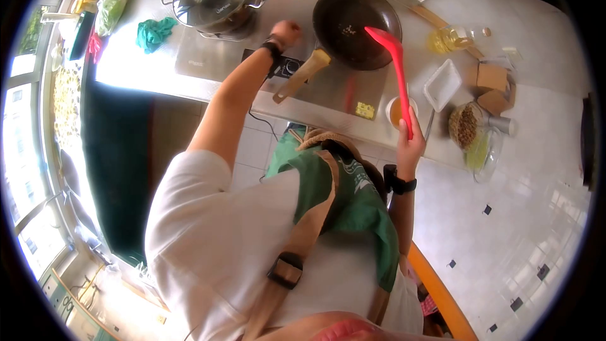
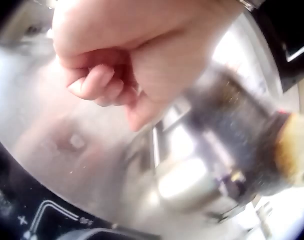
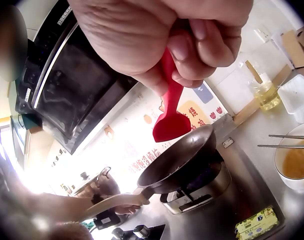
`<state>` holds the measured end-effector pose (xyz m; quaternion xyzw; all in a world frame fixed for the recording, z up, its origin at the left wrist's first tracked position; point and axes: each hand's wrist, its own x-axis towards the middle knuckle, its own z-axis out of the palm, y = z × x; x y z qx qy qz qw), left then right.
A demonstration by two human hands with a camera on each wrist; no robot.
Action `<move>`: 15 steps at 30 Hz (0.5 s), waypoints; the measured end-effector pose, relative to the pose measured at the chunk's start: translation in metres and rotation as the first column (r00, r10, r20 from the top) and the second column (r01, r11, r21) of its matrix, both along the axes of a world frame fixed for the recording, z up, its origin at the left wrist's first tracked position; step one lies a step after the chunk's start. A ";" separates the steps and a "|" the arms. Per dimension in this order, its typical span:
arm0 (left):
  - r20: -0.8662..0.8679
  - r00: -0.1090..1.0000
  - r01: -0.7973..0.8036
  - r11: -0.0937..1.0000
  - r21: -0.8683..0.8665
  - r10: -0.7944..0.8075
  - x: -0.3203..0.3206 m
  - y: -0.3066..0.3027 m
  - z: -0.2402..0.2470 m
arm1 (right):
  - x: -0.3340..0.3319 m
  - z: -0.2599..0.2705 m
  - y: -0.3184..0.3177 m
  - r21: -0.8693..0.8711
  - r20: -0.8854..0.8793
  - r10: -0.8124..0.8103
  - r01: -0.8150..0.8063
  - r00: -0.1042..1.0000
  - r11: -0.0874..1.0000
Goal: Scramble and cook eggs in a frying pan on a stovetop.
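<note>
My right hand (image 1: 411, 144) grips the long handle of a red spatula (image 1: 399, 66), whose flat head (image 3: 172, 129) hangs over the dark frying pan (image 1: 328, 20). A few small pale bits (image 1: 348, 30) lie in the pan, which sits on a burner with its wooden handle (image 1: 302, 77) towards me. My left hand (image 1: 287, 34) hovers over the steel cooktop between the lidded pot (image 1: 214, 3) and the pan. In the left wrist view its fingers (image 2: 94, 82) are curled into the palm, and nothing shows in them.
Right of the stove stand a bowl (image 3: 278, 167) of orange liquid with chopsticks (image 3: 289, 146) across it, a white tray (image 1: 442, 85) and an oil bottle (image 1: 456, 38). A small yellow packet (image 1: 365, 110) lies at the front edge. A teal cloth (image 1: 154, 34) is at the left.
</note>
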<state>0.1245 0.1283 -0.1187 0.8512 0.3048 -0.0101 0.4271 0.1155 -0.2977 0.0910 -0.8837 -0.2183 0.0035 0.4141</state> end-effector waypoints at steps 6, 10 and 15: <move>0.700 0.709 -0.238 0.962 0.130 0.081 -0.028 -0.044 0.161 | 0.006 -0.011 0.002 0.109 0.060 0.006 -0.013 0.998 0.994; 0.496 0.827 0.134 0.949 0.285 -0.265 -0.010 -0.053 0.157 | 0.010 -0.016 0.004 0.144 0.030 0.000 -0.005 1.000 0.990; 0.476 0.869 -0.020 0.953 0.302 -0.132 -0.056 -0.038 0.143 | 0.020 -0.020 -0.002 0.256 -0.198 0.035 0.017 0.980 0.967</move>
